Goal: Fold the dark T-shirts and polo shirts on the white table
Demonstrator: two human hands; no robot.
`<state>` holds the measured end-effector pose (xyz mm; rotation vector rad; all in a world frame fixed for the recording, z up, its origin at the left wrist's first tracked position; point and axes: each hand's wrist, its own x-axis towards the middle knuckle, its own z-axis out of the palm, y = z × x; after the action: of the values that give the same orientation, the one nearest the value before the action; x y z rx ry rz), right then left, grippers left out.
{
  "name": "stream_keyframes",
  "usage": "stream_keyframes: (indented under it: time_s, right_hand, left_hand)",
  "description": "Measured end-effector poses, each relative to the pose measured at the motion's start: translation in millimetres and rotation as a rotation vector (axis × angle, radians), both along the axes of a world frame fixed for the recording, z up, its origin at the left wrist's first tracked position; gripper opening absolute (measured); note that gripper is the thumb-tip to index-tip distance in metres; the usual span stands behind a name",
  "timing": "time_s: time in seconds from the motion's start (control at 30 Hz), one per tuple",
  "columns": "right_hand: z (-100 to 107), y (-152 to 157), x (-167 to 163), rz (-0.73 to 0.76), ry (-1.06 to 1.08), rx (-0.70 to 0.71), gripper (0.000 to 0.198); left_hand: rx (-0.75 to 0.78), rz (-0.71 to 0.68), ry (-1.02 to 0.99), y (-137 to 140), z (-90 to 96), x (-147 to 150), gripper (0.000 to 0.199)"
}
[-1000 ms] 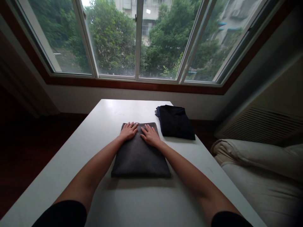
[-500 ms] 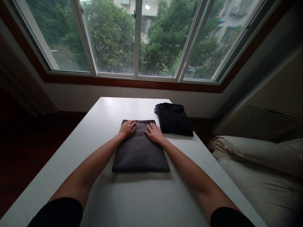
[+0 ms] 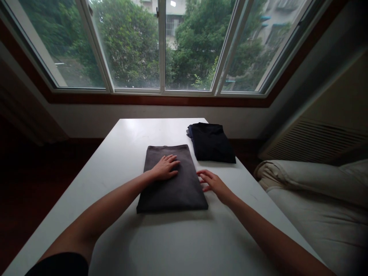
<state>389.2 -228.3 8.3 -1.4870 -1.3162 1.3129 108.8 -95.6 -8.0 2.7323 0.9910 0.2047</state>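
Counter [image 3: 172,245] in white, extending forward from beneath the forearms. On it, directly ahead of the body: folded grey cloth [image 3: 181,188], lying flat, near edge square to the body, long axis judged to run straight away. Far end narrower in view (perspective the probable cause; no finding on true taper). Right hand [image 3: 214,184] just beside the right long edge, roughly midway along, fingers parted and loosely curved, nothing seen in the palm, fingertips directed left towards the cloth. Contact with that edge impossible to tell from this view. Direction of cloth from right hand: immediately left. Left hand [image 3: 166,167] the nearer of the two, resting upon the cloth: palm down, fingers spread, a little beyond midway, pointing right and slightly away, with no fabric pinched. Right half of the cloth between the two hands. Farther off, beyond and to the right: dark folded clothes [image 3: 213,145], near the counter's right edge, apart from the grey cloth, closer to right hand than to left. Beyond all: white-framed window [image 3: 162,50], trees outside.
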Motion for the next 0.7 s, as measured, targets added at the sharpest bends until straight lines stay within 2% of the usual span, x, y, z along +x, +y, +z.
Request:
stream_keyframes:
  time_s: [0.1,0.2,0.27,0.37,0.5,0.6,0.7]
  right_hand:
    - [9,-28,15,0.216,0.136,-0.204,0.054]
    - [10,-40,25,0.400,0.131,-0.258,0.055]
    - [9,-41,28,0.433,0.144,-0.240,0.051]
    - [3,-39,23,0.404,0.297,-0.219,0.051]
    - [-6,-42,9,0.405,0.467,-0.294,0.056]
    - [-6,-44,7,0.460,0.409,-0.349,0.055]
    - [4,-43,17,0.544,0.231,-0.333,0.059]
  left_hand:
    - [-0.053,-0.042,0.074,-20,7.3,23,0.069]
    - [-0.076,-0.031,0.142,-45,16.3,38,0.073]
    - [-0.080,-0.035,0.168,-64,20.5,42,0.073]
    - [-0.065,-0.062,0.145,-88,20.7,40,0.071]
    - [-0.035,-0.050,0.081,-101,14.2,29,0.060]
    - [-0.038,-0.045,0.057,-101,11.2,21,0.057]
    - [-0.027,-0.049,0.021,-102,9.4,14,0.058]
